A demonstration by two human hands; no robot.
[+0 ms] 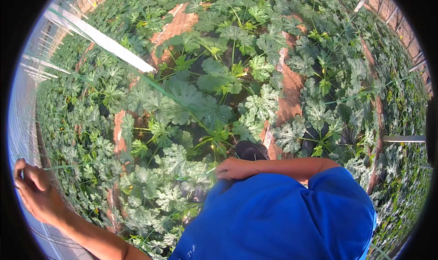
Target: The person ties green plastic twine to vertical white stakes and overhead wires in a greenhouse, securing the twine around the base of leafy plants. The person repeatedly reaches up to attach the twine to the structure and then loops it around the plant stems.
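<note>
My left hand [37,193] is raised at the far left rim, its fingers bent toward the thumb. A thin green twine [80,165] runs over the leaves up to this hand; whether the fingers pinch it is unclear. My right hand [234,168] is curled in front of my waist, with its palm and fingertips hidden. A faint green line reaches toward it from the left. Just ahead of that hand grows a squash plant [214,138] with broad, silver-mottled, lobed leaves. Another taut green twine [164,90] slants down to this plant's centre.
A white post [102,37] slants in from the upper left. Rows of squash plants spread all around, with strips of bare brown soil [291,89] between them. My dark shoe [251,150] shows beyond my right wrist. Plastic sheeting [22,116] lines the left side.
</note>
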